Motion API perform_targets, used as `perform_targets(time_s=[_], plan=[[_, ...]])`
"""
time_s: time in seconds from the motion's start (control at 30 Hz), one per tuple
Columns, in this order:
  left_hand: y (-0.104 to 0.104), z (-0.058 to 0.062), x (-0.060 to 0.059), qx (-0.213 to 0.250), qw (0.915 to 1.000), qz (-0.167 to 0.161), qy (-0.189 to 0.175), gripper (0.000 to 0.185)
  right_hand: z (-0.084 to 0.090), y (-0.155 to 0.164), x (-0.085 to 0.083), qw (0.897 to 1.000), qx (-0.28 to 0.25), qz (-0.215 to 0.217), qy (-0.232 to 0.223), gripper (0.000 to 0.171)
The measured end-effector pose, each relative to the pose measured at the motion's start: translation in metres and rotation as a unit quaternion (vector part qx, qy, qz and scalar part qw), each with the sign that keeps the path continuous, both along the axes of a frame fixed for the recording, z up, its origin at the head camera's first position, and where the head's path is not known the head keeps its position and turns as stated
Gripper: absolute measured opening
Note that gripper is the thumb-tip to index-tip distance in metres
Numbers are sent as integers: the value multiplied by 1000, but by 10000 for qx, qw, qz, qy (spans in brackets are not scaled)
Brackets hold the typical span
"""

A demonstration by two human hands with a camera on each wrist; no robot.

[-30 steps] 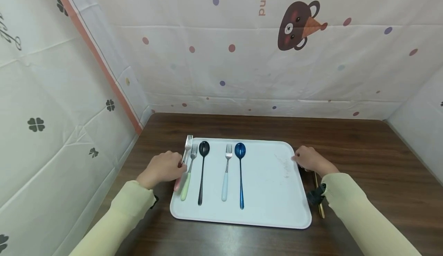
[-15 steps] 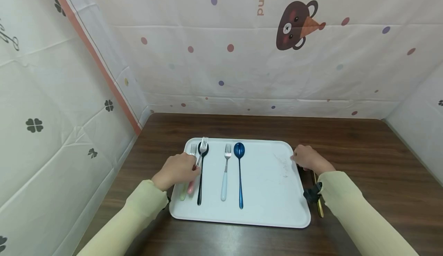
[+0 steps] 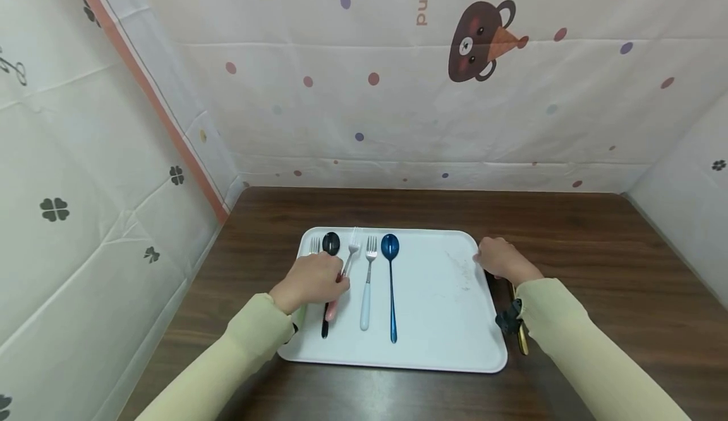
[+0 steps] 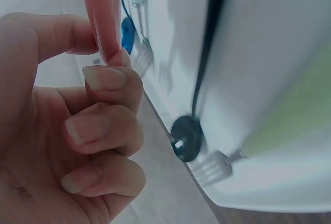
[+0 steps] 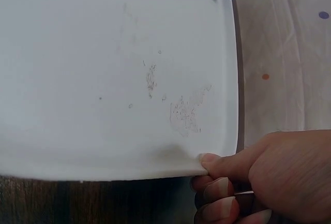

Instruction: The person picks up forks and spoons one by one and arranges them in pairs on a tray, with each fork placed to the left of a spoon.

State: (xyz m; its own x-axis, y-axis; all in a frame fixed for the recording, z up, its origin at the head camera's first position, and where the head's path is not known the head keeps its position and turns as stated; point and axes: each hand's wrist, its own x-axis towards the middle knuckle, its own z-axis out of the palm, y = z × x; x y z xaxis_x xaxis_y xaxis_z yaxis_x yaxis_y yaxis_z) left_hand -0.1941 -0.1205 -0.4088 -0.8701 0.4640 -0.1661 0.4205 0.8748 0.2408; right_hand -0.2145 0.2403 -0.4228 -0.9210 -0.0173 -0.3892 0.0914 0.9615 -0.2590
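My left hand pinches a pink-handled fork by its handle, over the white tray. The fork's tines point toward the back, between a black spoon and a fork with a light blue handle. Partly hidden under that hand lies a green-handled fork. A shiny blue spoon rests farther right on the tray. With the thumb on top and curled fingers below, my right hand grips the tray's right rim near its far corner.
A gold-coloured utensil lies on the brown wooden table right of the tray, mostly covered by the right wrist. Patterned cloth hangs behind the table and along its sides. Faint scuffs mark the tray's right part.
My left hand has carried the pink-handled fork rightward from the tray's left edge, across the green-handled fork and the black spoon. The right hand stays on the tray's rim.
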Motion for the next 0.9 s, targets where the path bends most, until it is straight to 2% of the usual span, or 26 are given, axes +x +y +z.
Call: perform_targets(time_s=[0.23, 0.47, 0.77, 0.9], plan=[[18, 6, 2, 183, 9996, -213, -82, 32, 2, 0, 1, 10000, 44, -17, -66, 29], [35, 2, 1, 213, 9985, -507, 16, 40, 4, -3, 2, 9998, 141, -31, -109, 30], [54, 1, 2, 230, 9977, -626, 113, 41, 5, -3, 2, 9998, 179, -71, -93, 31], [64, 0, 1, 212, 9974, -685, 46, 40, 5, -3, 0, 9998, 149, -81, -116, 31]])
